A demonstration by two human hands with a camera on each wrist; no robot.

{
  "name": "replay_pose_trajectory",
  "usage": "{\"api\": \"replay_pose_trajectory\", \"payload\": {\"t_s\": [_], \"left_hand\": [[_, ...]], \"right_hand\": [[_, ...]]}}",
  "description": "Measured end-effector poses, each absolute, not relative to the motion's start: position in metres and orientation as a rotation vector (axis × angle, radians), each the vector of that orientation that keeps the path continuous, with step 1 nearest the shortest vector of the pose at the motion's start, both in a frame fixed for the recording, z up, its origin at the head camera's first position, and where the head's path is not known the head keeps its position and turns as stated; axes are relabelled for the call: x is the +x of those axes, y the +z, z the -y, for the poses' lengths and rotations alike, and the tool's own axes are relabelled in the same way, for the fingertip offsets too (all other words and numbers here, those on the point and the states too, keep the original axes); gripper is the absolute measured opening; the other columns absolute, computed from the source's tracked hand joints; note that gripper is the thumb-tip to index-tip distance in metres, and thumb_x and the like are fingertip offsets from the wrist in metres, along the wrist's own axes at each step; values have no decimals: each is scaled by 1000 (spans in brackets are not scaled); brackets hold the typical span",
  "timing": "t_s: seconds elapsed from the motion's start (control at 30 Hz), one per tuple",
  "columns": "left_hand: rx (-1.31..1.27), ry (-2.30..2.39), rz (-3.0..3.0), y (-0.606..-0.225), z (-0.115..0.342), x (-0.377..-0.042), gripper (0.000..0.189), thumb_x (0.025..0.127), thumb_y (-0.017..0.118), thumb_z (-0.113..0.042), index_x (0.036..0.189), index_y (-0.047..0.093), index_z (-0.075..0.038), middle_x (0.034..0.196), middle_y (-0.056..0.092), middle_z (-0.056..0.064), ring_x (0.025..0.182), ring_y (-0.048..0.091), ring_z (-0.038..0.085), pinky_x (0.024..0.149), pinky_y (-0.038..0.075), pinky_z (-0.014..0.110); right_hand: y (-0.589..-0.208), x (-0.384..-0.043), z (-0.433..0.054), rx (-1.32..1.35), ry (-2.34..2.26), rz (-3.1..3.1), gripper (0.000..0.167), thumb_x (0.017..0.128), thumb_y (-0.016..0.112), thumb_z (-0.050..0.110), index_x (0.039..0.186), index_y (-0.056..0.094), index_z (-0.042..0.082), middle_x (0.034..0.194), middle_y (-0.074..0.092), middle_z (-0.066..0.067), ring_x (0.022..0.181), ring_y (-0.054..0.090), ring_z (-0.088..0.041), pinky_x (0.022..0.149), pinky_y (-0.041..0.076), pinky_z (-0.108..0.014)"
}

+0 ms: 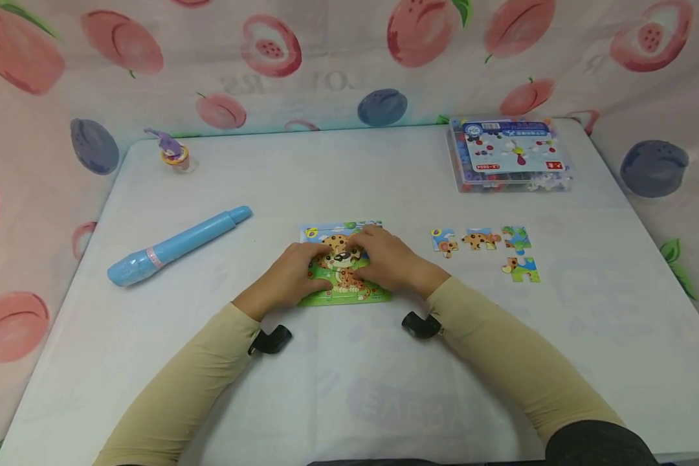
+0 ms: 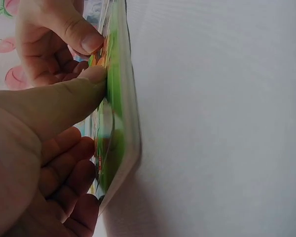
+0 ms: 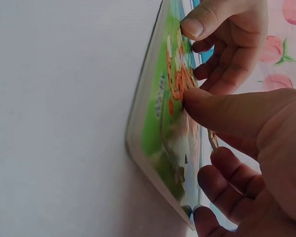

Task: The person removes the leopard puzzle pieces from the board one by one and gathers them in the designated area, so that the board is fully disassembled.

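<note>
A jigsaw puzzle board [image 1: 343,299] with a spotted cartoon leopard and a green border lies in the middle of the table. Over its left half, my left hand [image 1: 291,273] rests with thumb and fingertips on the picture. On the other half is my right hand [image 1: 395,262], its thumb low on the leopard's body. Beside the right index fingertip, a thin puzzle piece [image 3: 213,139] tilts up from the board between thumb and fingers. Most of that piece is hidden by the hand. Several loose puzzle pieces [image 1: 481,239] lie to the right of the board.
A light blue tube-shaped thing [image 1: 192,244] lies left of the board. At the back left stands a small purple-topped figure [image 1: 175,152]. The back right holds a clear plastic box [image 1: 512,155] of colourful small parts. A fruit-print cloth [image 1: 326,58] hangs behind the table.
</note>
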State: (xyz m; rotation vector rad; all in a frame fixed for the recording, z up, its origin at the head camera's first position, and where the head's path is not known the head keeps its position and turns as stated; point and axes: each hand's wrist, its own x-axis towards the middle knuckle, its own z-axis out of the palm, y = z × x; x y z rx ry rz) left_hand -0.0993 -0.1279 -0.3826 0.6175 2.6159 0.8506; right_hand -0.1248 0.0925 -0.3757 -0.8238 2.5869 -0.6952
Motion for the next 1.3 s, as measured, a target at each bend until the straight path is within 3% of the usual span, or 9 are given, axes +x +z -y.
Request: {"api": "replay_pose_trajectory", "payload": {"t_s": [0.33, 0.6, 0.97, 1.3], "left_hand": [[606, 858, -2602, -383, 128, -101, 62, 87, 81, -19, 139, 54, 3, 136, 57, 17, 126, 48, 34, 107, 39, 45], [621, 860, -2603, -384, 128, -102, 62, 87, 81, -19, 138, 54, 3, 137, 57, 18, 126, 48, 35, 107, 39, 45], [579, 862, -2594, -384, 127, -100, 62, 87, 81, -19, 139, 54, 3, 138, 56, 17, 128, 47, 34, 108, 38, 45], [576, 882, -2594, -384, 127, -99, 63, 87, 81, -19, 139, 54, 3, 138, 56, 17, 128, 46, 34, 109, 38, 45]], "right_hand": [[-377, -126, -93, -868, -577, -2654, 45, 92, 71, 26, 131, 61, 6, 125, 60, -10, 117, 54, -25, 97, 45, -47], [-375, -129, -102, -844, -606, -2645, 52, 91, 73, 29, 134, 59, 2, 136, 58, -14, 133, 47, -31, 109, 38, -48], [-364, -130, -129, -775, -716, -2648, 48, 90, 73, 22, 131, 61, 1, 129, 61, -13, 117, 53, -30, 100, 44, -44], [-353, -126, -173, -702, -773, -2669, 44, 91, 72, 19, 130, 61, 2, 130, 59, -13, 120, 47, -32, 101, 41, -49]]}}
